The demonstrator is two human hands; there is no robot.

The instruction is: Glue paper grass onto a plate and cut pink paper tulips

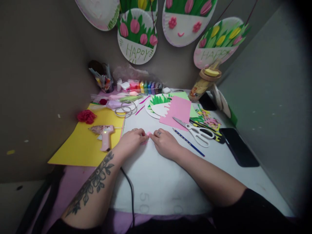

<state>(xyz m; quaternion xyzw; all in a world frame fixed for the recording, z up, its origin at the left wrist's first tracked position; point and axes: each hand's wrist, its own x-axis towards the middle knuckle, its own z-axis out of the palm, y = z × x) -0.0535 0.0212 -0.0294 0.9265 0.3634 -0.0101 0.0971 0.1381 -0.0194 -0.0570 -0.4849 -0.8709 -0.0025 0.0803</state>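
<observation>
My left hand (133, 138) and my right hand (166, 143) meet low over the white table, fingertips almost touching. Between them is a small pink paper piece (149, 133), pinched by the fingers of both hands; its shape is mostly hidden. More pink shows under the left fingers. A sheet of pink paper (179, 112) with a scalloped cut edge lies beyond my right hand. White-handled scissors (195, 131) rest partly on that sheet, and a dark blue pencil (188, 142) lies beside my right wrist.
A pink glue gun (106, 136) sits on yellow paper (73, 146) at left; a black cable (131, 185) runs under my left arm. Paper plates (156, 112) with green paper grass, paper scraps (211, 120), a phone (239, 146) and a cup (204, 83) stand around. Decorated plates (136, 48) hang above.
</observation>
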